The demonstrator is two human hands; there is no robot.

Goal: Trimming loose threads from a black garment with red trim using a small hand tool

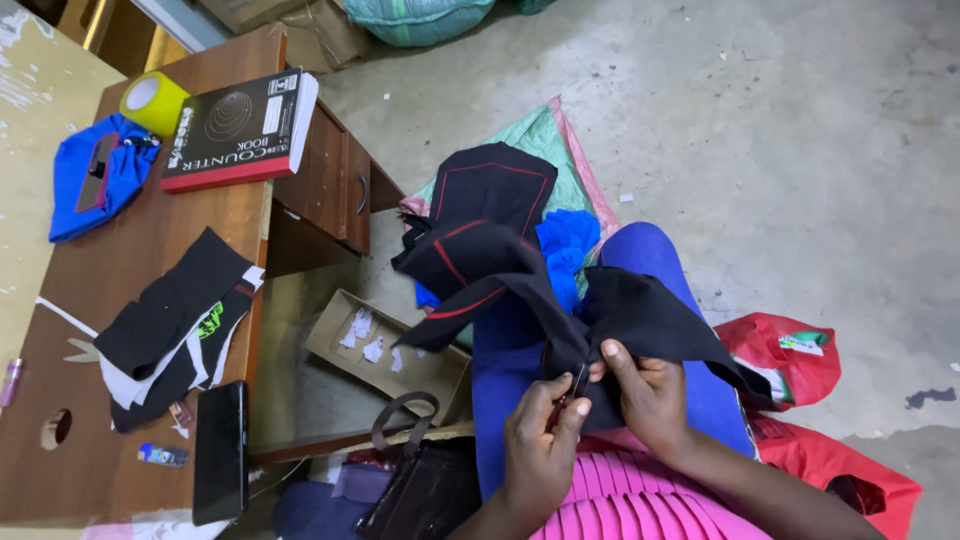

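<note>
The person sits with a black garment with red piping [500,265] draped over the lap, and both hands meet at one spot on its near edge. The left hand [538,445] has its fingers [560,410] closed in a pinch around a small dark slender tool [578,382] — too small to say whether it is a seam ripper, a needle or a clip — whose tip sits right at the cloth. The right hand [648,392] is closed too, thumb over forefinger, pinching a fold of the black cloth just beside the tool, so the fabric is held taut between the two grips. The rest of the garment rises away from the fingers and hangs over a blue-clad knee [640,255], with a piece of blue cloth [567,250] beyond it. By the look of it, fine work on a seam or edge is in hand, at an early or middle point; the next move would call for a steady, small motion of the tool while the other hand keeps the fold tight — a slip could nick the cloth. Well off to the left of the fingers stands the wooden bench [120,290], carrying cut black pieces [170,320], a dark phone [220,450], a ledger book [240,125] and a roll of yellow tape [152,100].
</note>
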